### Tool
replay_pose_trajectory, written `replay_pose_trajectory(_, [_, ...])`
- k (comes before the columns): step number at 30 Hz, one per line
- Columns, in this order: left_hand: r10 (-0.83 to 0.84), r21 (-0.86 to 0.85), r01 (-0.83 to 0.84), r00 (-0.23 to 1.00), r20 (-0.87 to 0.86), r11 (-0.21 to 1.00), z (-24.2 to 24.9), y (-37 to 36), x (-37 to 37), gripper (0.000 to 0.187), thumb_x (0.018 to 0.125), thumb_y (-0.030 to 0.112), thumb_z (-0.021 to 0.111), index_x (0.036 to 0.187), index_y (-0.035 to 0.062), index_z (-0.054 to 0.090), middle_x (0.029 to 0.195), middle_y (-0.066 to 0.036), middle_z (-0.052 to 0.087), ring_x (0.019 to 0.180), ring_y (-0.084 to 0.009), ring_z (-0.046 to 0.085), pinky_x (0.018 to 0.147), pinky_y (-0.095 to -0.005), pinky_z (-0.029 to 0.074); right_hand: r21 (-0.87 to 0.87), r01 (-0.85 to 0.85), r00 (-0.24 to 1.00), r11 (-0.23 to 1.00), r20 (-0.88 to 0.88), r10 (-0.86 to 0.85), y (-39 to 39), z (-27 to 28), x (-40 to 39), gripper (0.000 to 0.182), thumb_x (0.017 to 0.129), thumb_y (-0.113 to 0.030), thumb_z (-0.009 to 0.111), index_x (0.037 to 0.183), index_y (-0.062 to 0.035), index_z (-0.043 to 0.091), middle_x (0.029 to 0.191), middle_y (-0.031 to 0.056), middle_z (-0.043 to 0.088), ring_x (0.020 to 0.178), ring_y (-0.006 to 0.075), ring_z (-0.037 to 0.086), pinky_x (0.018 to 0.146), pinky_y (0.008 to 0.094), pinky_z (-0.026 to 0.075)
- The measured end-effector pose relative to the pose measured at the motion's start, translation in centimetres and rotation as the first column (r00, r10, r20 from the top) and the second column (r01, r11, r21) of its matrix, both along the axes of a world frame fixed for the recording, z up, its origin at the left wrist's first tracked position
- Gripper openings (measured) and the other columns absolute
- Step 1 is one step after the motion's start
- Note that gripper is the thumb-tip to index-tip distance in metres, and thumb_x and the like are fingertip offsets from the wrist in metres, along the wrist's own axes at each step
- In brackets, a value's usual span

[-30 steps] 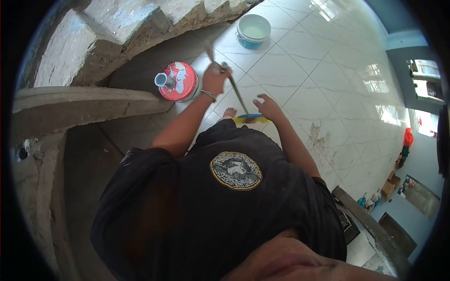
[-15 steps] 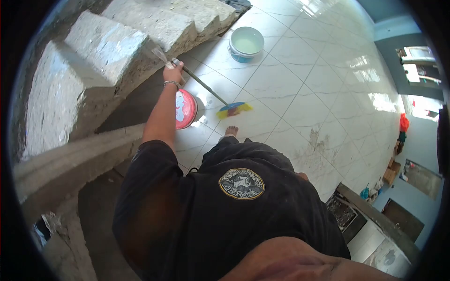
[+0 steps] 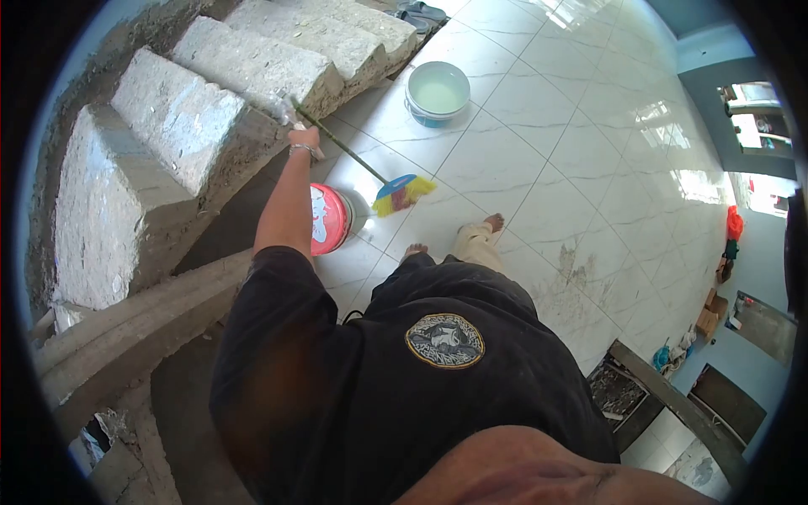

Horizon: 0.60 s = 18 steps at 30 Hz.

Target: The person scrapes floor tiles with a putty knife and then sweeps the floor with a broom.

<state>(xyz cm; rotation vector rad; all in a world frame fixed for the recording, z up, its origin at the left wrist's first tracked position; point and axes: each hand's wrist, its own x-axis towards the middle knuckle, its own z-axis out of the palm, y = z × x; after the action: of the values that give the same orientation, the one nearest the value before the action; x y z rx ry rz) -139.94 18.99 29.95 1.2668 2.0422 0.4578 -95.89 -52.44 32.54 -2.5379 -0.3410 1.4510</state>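
Note:
My left hand [image 3: 305, 139] is closed round the upper part of a broom's green handle, beside the rough steps. A clear plastic piece shows by the same hand. The broom [image 3: 402, 194] has a blue head and yellow bristles, low over the tiled floor. Close below that hand stands a red bucket [image 3: 335, 220], partly hidden by my forearm. A white and blue bucket [image 3: 438, 91] holding pale liquid stands farther forward on the tiles. My right hand is out of view.
Rough concrete steps [image 3: 244, 59] rise along the left. Dark sandals [image 3: 421, 12] lie at the top. Dirt marks [image 3: 576, 264] stain the tiles at the right of my feet. A concrete beam [image 3: 151, 316] crosses the lower left.
My left hand and the broom have shifted slightly left, and the broom head has turned. My right foot has come into view ahead of me on the tiles.

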Motion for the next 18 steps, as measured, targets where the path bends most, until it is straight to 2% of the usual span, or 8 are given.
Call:
replay_pose_trajectory(1, [0.001,0.028,-0.002,1.000,0.023,1.000,1.9,0.9,0.6,0.050,0.070,0.019,0.069,0.109,-0.0102,0.057,0.112,-0.028,0.064,0.103,-0.0391,0.064,0.084,-0.0413,0.052,0.005,-0.001,1.000,1.000,-0.004,0.001,0.1,-0.3,0.9,0.033,0.078,-0.024,0.066,0.101,-0.0007,0.061,0.082,0.0195,0.065,0.067,0.0298,0.066,0.061,0.0392,0.052])
replay_pose_trajectory(4, [0.288,0.190,-0.272,0.956,-0.061,0.943,5.0,5.5,1.4,0.055,0.072,0.012,0.073,0.118,-0.0087,0.050,0.111,-0.028,0.062,0.102,-0.0390,0.064,0.083,-0.0423,0.053,0.000,-0.026,1.000,1.000,0.000,0.026,-0.4,-1.3,4.3,0.033,0.079,-0.024,0.065,0.101,-0.0008,0.061,0.082,0.0193,0.065,0.066,0.0295,0.066,0.061,0.0388,0.052])
replay_pose_trajectory(5, [0.295,0.221,-0.260,0.944,-0.145,0.940,8.4,5.2,2.6,0.060,0.073,0.012,0.072,0.124,-0.0068,0.047,0.113,-0.027,0.060,0.105,-0.0397,0.062,0.086,-0.0438,0.053,-0.003,-0.049,0.999,0.999,0.002,0.049,-0.9,-1.7,5.7,0.033,0.079,-0.024,0.065,0.101,-0.0008,0.060,0.082,0.0192,0.065,0.066,0.0294,0.066,0.061,0.0387,0.052])
replay_pose_trajectory(7, [0.338,0.569,-0.060,0.854,-0.396,0.820,6.8,7.9,1.9,0.065,0.072,0.013,0.071,0.129,-0.0038,0.044,0.116,-0.028,0.057,0.108,-0.0418,0.058,0.089,-0.0464,0.050,0.002,-0.087,0.996,0.996,0.004,0.087,-1.9,-2.2,8.7,0.033,0.079,-0.024,0.065,0.102,-0.0008,0.060,0.082,0.0191,0.065,0.066,0.0292,0.066,0.060,0.0385,0.052])
replay_pose_trajectory(10, [0.223,0.622,0.139,0.855,-0.468,0.770,12.0,4.9,5.8,0.067,0.072,0.014,0.071,0.132,0.0005,0.044,0.117,-0.027,0.055,0.109,-0.0431,0.055,0.093,-0.0490,0.047,0.025,-0.141,0.990,0.990,0.031,0.140,-4.9,-2.8,13.4,0.033,0.079,-0.024,0.065,0.102,-0.0009,0.060,0.082,0.0189,0.065,0.065,0.0289,0.066,0.060,0.0381,0.052])
replay_pose_trajectory(13, [0.019,0.493,0.347,0.803,-0.596,0.798,10.6,1.6,9.6,0.069,0.074,0.020,0.071,0.135,0.0015,0.045,0.119,-0.026,0.057,0.112,-0.0398,0.055,0.096,-0.0455,0.045,0.122,-0.287,0.955,0.950,0.116,0.274,-7.3,-2.9,18.8,0.033,0.079,-0.025,0.065,0.102,-0.0010,0.060,0.081,0.0186,0.065,0.065,0.0287,0.066,0.060,0.0378,0.052])
replay_pose_trajectory(17, [-0.286,0.296,0.389,0.897,-0.336,0.873,3.7,-9.3,13.7,0.054,0.073,0.022,0.072,0.120,0.0008,0.057,0.117,-0.026,0.057,0.109,-0.0416,0.056,0.094,-0.0471,0.046,0.352,-0.535,0.838,0.768,0.333,0.431,-7.5,-1.8,25.6,0.034,0.079,-0.025,0.064,0.103,-0.0011,0.060,0.081,0.0183,0.065,0.064,0.0283,0.066,0.059,0.0374,0.052])
replay_pose_trajectory(18, [-0.378,0.161,0.423,0.892,-0.246,0.892,1.7,-13.3,14.9,0.053,0.073,0.022,0.071,0.120,0.0001,0.057,0.115,-0.024,0.060,0.104,-0.0367,0.060,0.091,-0.0432,0.047,0.372,-0.574,0.814,0.730,0.354,0.460,-6.4,-2.0,27.5,0.034,0.079,-0.025,0.064,0.103,-0.0011,0.060,0.081,0.0183,0.065,0.064,0.0282,0.066,0.059,0.0372,0.052])
